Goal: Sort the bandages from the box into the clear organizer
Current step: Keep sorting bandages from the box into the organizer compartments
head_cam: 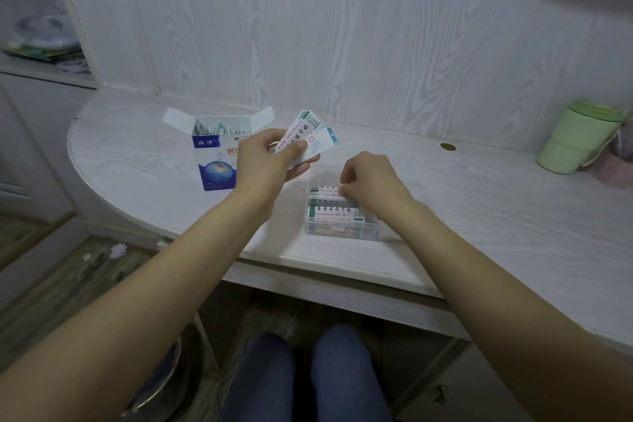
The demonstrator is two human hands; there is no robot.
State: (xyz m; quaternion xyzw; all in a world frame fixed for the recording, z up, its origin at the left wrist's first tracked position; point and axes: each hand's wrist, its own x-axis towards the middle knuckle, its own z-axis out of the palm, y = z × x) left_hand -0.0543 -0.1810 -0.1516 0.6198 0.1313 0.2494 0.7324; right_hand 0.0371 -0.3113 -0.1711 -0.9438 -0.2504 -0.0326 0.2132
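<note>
Green cup point(575, 137) far right, left hand point(265, 161) gripping bandages point(305, 139), right hand point(370, 178) pinching one.

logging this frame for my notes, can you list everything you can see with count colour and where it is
bandage box: one, blue and white, flaps open, upright on the table's left part, more bandages inside
held bandages: a few, white wrappers with red and green print, fanned above the table between box and organizer
clear organizer: one, transparent, near the table's front edge, bandages stacked inside
table: one, white wood grain, against a matching wall panel
cup: one, pale green with lid, far right of the table
round cap: one, brownish, in the tabletop right of centre
left hand: holds the fanned bandages
right hand: fingers pinch a bandage at the organizer's top
legs: two, blue jeans, under the table
</note>
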